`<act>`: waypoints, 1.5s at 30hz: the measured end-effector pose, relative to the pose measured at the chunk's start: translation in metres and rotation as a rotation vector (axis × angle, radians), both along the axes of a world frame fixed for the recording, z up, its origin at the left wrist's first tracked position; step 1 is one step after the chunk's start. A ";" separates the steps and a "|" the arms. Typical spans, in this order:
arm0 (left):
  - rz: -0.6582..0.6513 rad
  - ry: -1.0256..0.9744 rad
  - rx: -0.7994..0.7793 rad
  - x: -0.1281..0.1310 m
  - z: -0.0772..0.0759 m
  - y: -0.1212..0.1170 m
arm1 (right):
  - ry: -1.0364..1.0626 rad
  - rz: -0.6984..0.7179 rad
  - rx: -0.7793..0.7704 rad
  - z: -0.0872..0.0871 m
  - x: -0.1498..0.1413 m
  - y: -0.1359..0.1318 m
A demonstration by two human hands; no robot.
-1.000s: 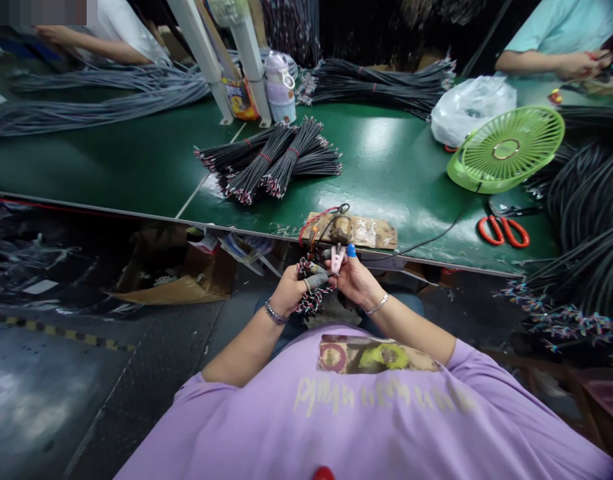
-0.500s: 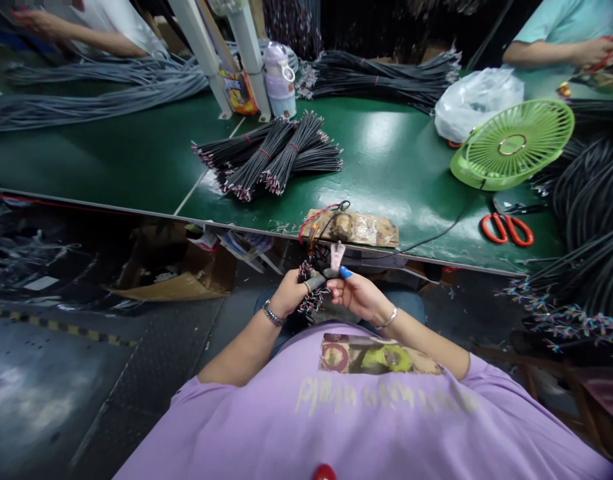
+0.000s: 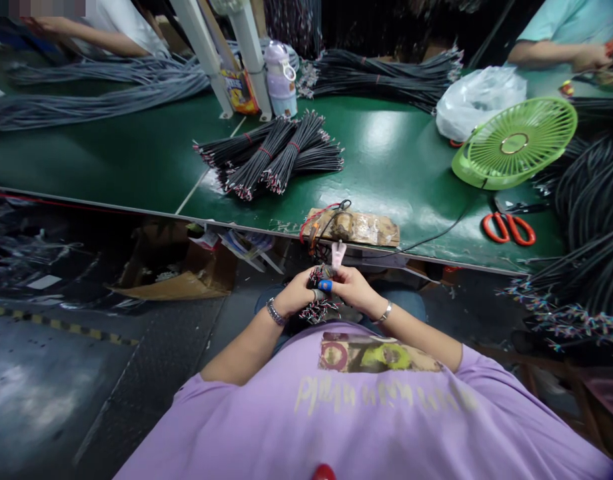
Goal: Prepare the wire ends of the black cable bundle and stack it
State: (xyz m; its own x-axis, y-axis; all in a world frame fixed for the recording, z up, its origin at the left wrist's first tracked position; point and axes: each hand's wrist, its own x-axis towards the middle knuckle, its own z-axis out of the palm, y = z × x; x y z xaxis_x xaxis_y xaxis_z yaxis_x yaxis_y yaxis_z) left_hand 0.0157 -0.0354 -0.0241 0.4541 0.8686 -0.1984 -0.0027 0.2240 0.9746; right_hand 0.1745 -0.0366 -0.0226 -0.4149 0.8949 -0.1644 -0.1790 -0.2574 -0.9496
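In front of my lap, my left hand [image 3: 294, 293] is closed round a bundle of short black cables [image 3: 319, 311] with red, white and black wire ends. My right hand [image 3: 357, 291] meets it from the other side. Its thumb, wrapped in blue, presses over the same bundle; its other fingertips are partly hidden. Dark coverings show on some fingertips. Just beyond my fingers a pale pink clip [image 3: 338, 253] sticks out from the table edge. Behind it lies a worn wooden block [image 3: 374, 229] with red and black leads.
Tied black cable bundles [image 3: 286, 155] lie on the green table [image 3: 386, 160]. To the right are orange-handled scissors [image 3: 509, 229], a green fan [image 3: 516, 143], a plastic bag [image 3: 479, 100] and heaped cables [image 3: 591, 220]. A bottle [image 3: 280, 80] stands behind. Two people work across the table.
My right hand has moved left and closed in on the bundle, its blue-wrapped thumb now lying over it. My left hand has turned slightly, and the wire ends have shifted a little right.
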 end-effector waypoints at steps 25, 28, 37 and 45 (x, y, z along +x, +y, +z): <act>0.120 -0.017 -0.073 0.000 0.016 -0.005 | 0.015 -0.273 -0.100 -0.002 0.010 -0.008; 0.148 -0.010 -0.056 0.001 0.018 -0.005 | 0.084 -0.234 -0.163 -0.001 0.010 -0.008; 0.151 -0.049 -0.113 -0.001 0.014 -0.007 | 0.392 -0.108 -0.421 -0.013 0.010 -0.010; 0.193 -0.067 -0.132 -0.001 0.012 -0.008 | 0.372 -0.126 -0.387 -0.011 0.011 -0.010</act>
State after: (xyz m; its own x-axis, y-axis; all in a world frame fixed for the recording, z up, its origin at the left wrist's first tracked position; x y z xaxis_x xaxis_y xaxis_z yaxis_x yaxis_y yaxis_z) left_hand 0.0145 -0.0431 -0.0121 0.2985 0.9089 -0.2913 -0.1210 0.3388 0.9330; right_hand 0.1856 -0.0468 -0.0335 -0.4016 0.8446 -0.3541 -0.5367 -0.5304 -0.6562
